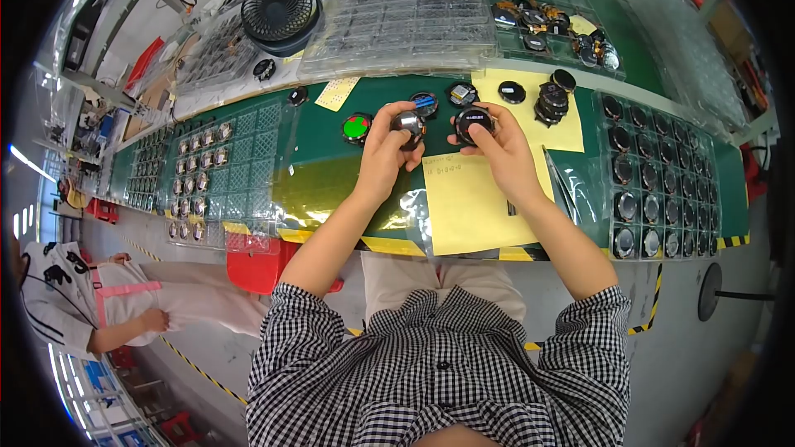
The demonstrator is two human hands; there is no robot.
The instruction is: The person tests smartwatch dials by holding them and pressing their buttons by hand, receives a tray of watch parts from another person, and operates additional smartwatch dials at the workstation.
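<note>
My left hand [383,153] is closed around a round watch body [407,122] with a shiny, greyish face. In my right hand [503,153] is a round black smartwatch body [472,118] with small pale text lit on its screen, and my thumb lies on that screen. Left of my hands, a watch body with a green and red screen [356,127] rests on the green mat. Just beyond my fingers lie one showing blue [425,103] and an opened one [462,93] with a pale part inside.
Trays of watch parts stand at left [199,174] and right [662,190]. A yellow sheet with handwriting [472,215] lies before me, tweezers [561,186] beside it. Stacked watch bodies [552,103] sit on another yellow sheet. A fan [281,12] stands behind; a person [124,298] is at left.
</note>
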